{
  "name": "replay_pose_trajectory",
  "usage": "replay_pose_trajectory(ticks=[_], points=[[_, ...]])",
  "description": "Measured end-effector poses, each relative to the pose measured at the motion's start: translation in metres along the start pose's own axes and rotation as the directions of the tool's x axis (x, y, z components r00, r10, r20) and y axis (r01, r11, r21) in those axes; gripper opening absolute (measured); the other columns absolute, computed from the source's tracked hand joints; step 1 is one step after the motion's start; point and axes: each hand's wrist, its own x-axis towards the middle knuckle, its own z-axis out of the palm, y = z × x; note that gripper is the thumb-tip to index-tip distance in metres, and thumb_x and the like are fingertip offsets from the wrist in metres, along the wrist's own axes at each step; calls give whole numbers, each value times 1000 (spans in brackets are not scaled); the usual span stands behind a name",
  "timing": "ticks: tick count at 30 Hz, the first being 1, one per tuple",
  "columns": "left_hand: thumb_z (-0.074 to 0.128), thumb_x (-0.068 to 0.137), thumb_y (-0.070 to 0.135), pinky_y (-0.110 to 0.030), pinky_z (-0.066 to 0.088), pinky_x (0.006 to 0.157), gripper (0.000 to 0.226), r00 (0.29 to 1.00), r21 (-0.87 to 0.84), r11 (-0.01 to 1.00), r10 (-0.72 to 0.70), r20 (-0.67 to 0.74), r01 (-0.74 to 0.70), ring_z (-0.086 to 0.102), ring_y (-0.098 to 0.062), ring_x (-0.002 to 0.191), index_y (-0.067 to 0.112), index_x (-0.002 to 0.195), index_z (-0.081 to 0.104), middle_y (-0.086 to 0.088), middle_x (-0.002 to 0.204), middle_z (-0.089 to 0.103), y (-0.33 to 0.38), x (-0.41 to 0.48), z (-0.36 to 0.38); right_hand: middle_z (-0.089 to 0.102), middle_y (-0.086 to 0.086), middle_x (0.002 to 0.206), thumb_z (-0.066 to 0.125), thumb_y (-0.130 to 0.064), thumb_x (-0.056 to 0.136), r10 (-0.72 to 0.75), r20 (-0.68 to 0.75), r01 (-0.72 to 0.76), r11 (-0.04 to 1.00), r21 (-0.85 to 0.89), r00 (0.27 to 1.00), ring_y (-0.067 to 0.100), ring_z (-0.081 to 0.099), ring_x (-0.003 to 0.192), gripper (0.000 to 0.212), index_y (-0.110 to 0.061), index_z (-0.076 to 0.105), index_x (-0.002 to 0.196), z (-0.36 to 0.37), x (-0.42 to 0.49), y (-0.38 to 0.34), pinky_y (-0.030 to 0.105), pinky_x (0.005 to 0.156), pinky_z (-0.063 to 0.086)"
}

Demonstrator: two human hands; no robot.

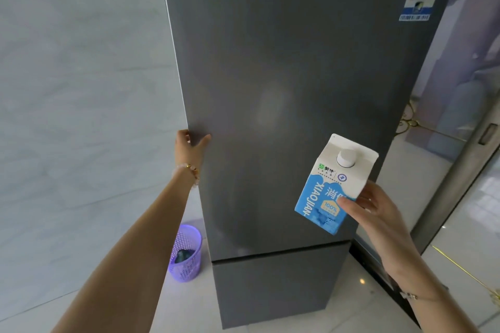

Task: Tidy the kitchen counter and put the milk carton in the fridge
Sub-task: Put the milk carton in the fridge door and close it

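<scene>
A tall grey fridge [284,89] fills the middle of the view, its upper door closed. My left hand [189,147] grips the left edge of that door, fingers curled behind the edge and thumb on the front. My right hand [373,205] holds a blue-and-white milk carton [331,184] with a white screw cap, tilted, in front of the door's lower right part. The carton does not touch the fridge.
A purple mesh waste bin [186,253] stands on the floor left of the fridge, against a pale marble wall [81,89]. A lower fridge door [270,289] sits below a dark seam. Glossy cabinet fronts [465,224] with gold trim stand at the right.
</scene>
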Motion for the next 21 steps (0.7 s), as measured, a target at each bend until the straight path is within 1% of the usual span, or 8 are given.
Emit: replay_pose_trajectory(ticks=[4,7,10,12,14,16,18,21], points=[[73,74,33,-35,49,79,50,997,90,996,5,-78,2,58,-25,94,9,112,51,-13,117,57,-6,1,-3,72,-7,103,70,-14,80,8,18,-8,1000,-5,1000,6,68,97,36,-21,59,113,4,9,4,14,74,56],[73,74,34,-33,47,80,51,997,116,993,1,-78,8,58,-23,93,9,112,51,-13,118,58,-3,2,-4,72,-4,106,70,-16,79,16,32,-16,1000,-15,999,9,68,101,37,-20,58,114,7,11,6,20,78,58],[73,73,34,-33,47,80,50,997,123,992,-23,-80,33,57,-24,92,9,112,51,-13,118,58,0,0,-6,72,-6,105,71,-17,78,35,34,-34,999,-9,999,9,67,101,37,-23,58,112,8,8,7,27,82,55],[73,74,33,-32,45,79,50,997,133,990,-29,-75,39,56,-23,91,9,112,51,-12,118,58,5,-3,-6,72,-7,103,71,-17,78,43,31,-43,999,-8,999,7,67,99,35,-25,59,110,8,4,6,25,80,55],[73,74,32,-33,46,79,48,998,126,991,-31,-63,39,55,-23,90,8,110,50,-12,115,57,9,-8,-8,72,-8,102,71,-16,79,50,20,-49,999,-7,999,4,68,97,34,-24,58,110,8,-2,6,18,72,57],[74,73,30,-38,51,80,42,998,96,995,-16,-53,21,57,-27,90,11,101,49,-11,108,58,10,-22,-13,72,-8,100,70,-15,79,53,2,-53,999,-6,999,2,67,95,34,-23,58,110,8,-8,4,12,66,55],[76,71,32,-43,53,81,41,997,96,995,35,-65,-29,60,-31,91,14,93,46,-13,105,60,6,-41,-18,72,-8,100,70,-15,80,53,-11,-53,999,2,999,1,67,94,34,-22,59,111,9,-14,0,11,65,54],[75,73,33,-41,54,79,39,991,115,989,106,-81,-96,59,-28,87,16,92,45,-14,107,59,6,-82,-23,73,-12,98,70,-13,80,42,-23,-41,999,17,999,-4,67,90,32,-21,59,110,10,-29,-9,7,64,52]])
